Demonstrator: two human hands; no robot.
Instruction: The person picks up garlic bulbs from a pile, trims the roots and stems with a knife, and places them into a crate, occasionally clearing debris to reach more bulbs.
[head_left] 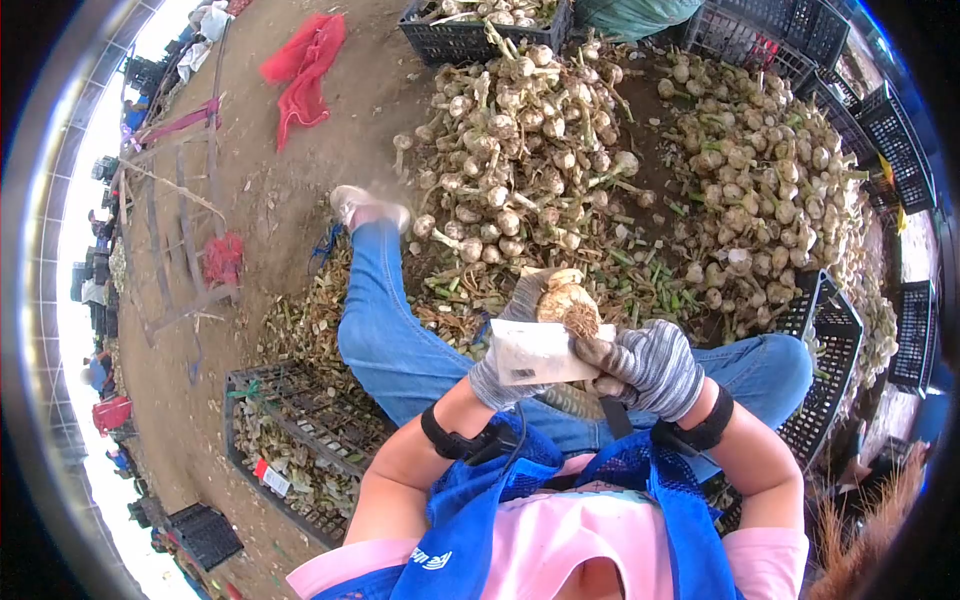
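Garlic bulb (566,303): pale, papery skin, brown root tuft facing the camera, stalk end hidden. Location: above the person's lap, in front of the garlic heap (560,150). Left hand (515,345), grey glove, wraps around the bulb from below and behind. Right hand (650,365), gloved, clenches a broad blade (540,352) whose flat lies just beneath the roots. Black crate (300,440) stands to the left.

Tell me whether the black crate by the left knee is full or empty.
Partly filled. The black crate holds a loose layer of cut stalks and trimmings, with its rim and walls showing above them.
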